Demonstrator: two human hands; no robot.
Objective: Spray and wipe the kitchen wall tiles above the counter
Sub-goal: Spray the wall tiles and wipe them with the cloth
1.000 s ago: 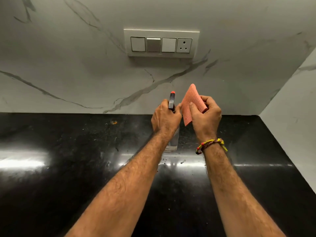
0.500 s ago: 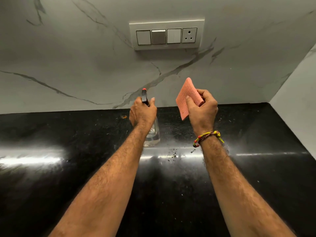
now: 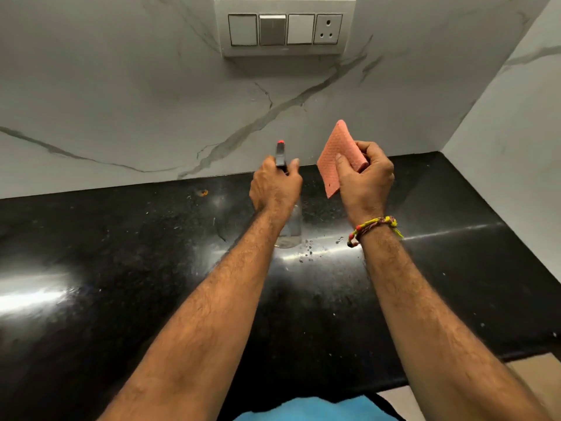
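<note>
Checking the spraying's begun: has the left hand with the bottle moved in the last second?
Yes. The left hand and spray bottle shifted left against the switch plate, away from the cloth.

Both forearms reach forward. The left hand (image 3: 274,185) has its fingers curled, thumb up on the right side. The right hand (image 3: 364,180) is raised, fingers folded toward the thumb.

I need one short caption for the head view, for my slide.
Left hand grips spray bottle; right hand holds pink cloth before marble wall.
</note>
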